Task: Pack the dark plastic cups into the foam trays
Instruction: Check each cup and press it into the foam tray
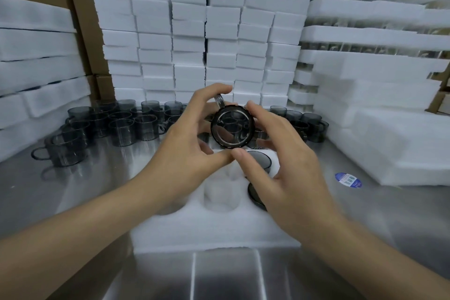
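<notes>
A dark see-through cup [231, 128] with a handle is held up between both hands, its round end facing me. My left hand [187, 143] curls round its left side, a finger over the handle and the thumb under the rim. My right hand [280, 161] pinches its right side and lower edge. Below them a white foam tray [185, 229] lies on the steel table, with two dark cups [261, 159] seated in its right-hand pockets and a bare pocket [220, 193] to their left.
Several loose dark cups [102, 126] stand at the back left of the table, more [306, 124] at the back right. Stacks of white foam blocks [194, 31] wall the back. Foam trays [401, 143] are piled on the right and left. A blue sticker [348, 180] lies on the table.
</notes>
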